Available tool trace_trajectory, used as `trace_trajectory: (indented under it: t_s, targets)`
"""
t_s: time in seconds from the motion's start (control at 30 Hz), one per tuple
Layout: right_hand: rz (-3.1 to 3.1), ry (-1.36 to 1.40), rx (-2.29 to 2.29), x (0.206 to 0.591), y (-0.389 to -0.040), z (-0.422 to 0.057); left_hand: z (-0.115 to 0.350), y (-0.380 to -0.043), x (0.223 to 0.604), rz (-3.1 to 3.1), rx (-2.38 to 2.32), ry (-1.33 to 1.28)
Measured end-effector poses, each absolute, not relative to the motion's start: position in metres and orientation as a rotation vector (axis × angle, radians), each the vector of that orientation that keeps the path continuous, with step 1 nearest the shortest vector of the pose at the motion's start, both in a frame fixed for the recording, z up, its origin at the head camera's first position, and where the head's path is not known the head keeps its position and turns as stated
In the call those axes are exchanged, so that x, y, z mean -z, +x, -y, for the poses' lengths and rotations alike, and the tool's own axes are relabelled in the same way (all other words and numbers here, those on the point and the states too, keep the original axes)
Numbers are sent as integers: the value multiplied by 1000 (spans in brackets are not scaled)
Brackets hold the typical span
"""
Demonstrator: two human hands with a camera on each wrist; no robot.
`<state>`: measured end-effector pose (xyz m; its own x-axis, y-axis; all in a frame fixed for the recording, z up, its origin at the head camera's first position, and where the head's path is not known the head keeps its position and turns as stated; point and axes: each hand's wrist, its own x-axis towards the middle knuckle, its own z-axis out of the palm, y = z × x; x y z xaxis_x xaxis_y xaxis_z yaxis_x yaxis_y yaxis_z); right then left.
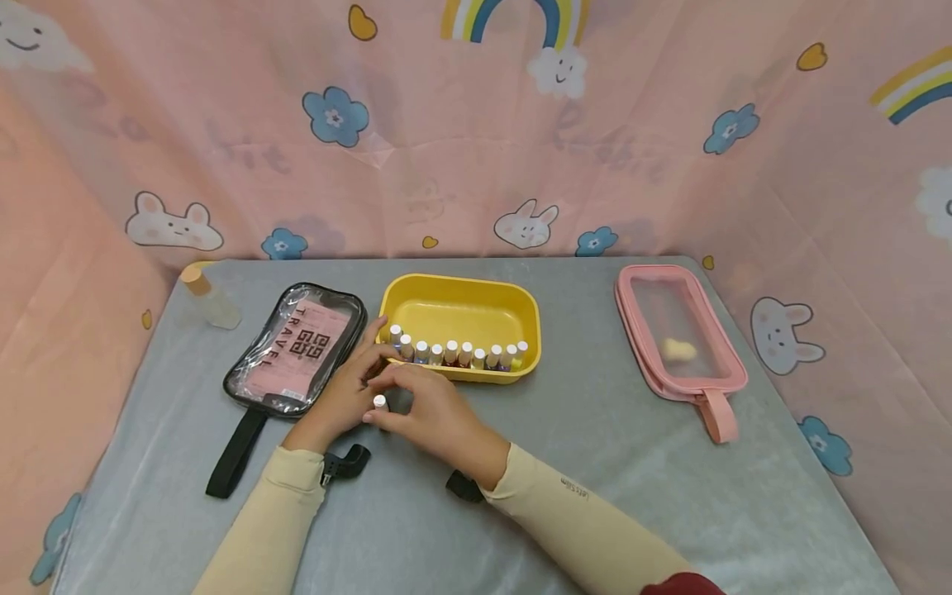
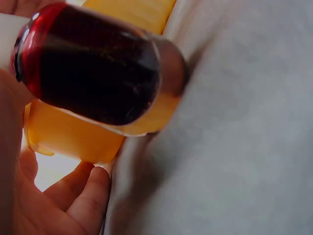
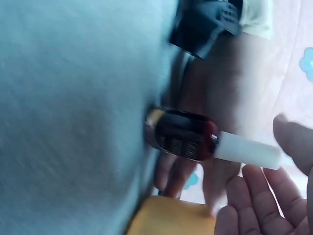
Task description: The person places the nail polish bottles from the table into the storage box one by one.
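Observation:
A nail polish bottle (image 3: 181,134) with dark red polish and a white cap (image 1: 380,402) stands upright on the grey cloth. My right hand (image 1: 439,417) is around its cap; in the right wrist view the thumb (image 3: 293,142) and fingers stand spread, with a gap between thumb and cap. The same bottle (image 2: 98,63) fills much of the left wrist view. My left hand (image 1: 342,397) lies at the left end of the yellow tray (image 1: 461,289), its fingers (image 2: 90,196) extended by the tray's side. Several white-capped nail polish bottles (image 1: 451,354) stand in a row along the tray's near side.
A clear black-edged travel pouch (image 1: 297,351) lies left of the tray, its strap toward me. Behind it stands a bottle with a tan cap (image 1: 211,297). A pink clear pouch (image 1: 680,330) with a small yellow item lies at right. Patterned pink cloth (image 1: 431,165) hangs behind the table.

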<state>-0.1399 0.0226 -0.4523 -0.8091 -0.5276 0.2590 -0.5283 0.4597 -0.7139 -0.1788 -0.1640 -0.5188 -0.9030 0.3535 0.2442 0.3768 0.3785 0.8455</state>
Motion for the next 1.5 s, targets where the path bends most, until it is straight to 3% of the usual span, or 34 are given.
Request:
trace_trajectory:
  t_s: [0.43,0.63,0.83,1.13,1.5]
  targets:
    - [2666,852,-1399,463,-137,-26,161,-180,519,2580,1593,-683]
    - [2505,725,-1551,415,-145,-57,161,-180,516,2630,1581,-665]
    - [2471,498,-1565,375,-182,-115,162,-179,512,2638,1630,-626]
    - [2645,393,-1555,413,-231,-175,165,-176,518,2656,1631,-602]
    - [2868,433,-1216,435,-222,-189,164,-176,516,2635,1646,-616]
